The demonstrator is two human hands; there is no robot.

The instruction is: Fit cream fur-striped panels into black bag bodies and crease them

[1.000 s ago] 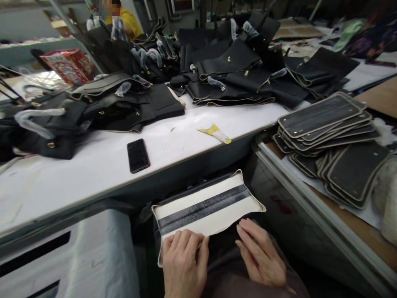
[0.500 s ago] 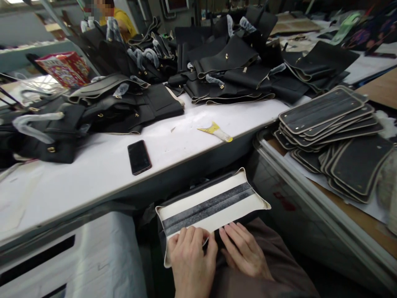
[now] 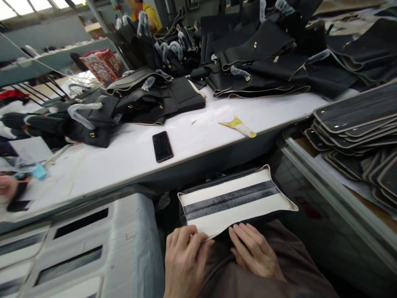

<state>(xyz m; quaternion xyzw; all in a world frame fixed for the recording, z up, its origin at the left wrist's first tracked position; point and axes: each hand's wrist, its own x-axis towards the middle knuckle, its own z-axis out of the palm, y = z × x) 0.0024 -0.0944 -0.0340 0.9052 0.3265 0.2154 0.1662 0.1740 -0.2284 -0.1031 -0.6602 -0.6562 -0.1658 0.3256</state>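
Observation:
A black bag (image 3: pixel 221 176) lies in my lap with its off-white bottom panel (image 3: pixel 257 209) facing up. A dark grey strip (image 3: pixel 229 200) runs along the middle of that panel. My left hand (image 3: pixel 186 258) is closed on the near edge by the left corner, its thumb and fingers pinching the material. Further right along the same edge, my right hand (image 3: pixel 256 252) has its fingers bent over the black side, the thumb tucked low. The bag's underside is hidden by my hands and lap.
A phone (image 3: pixel 162 146) and a yellow-and-white scrap (image 3: pixel 238 126) lie on the white table (image 3: pixel 130 155), before piles of black bags (image 3: pixel 182 97). Dark panels (image 3: pixel 356 111) are stacked at right. A covered surface (image 3: pixel 130 240) with white, dark-striped panels stands at left.
My view has swung left, so the scene sits further right. Along the bag's near edge, my left hand has shifted toward the left corner. My right hand keeps about the same place.

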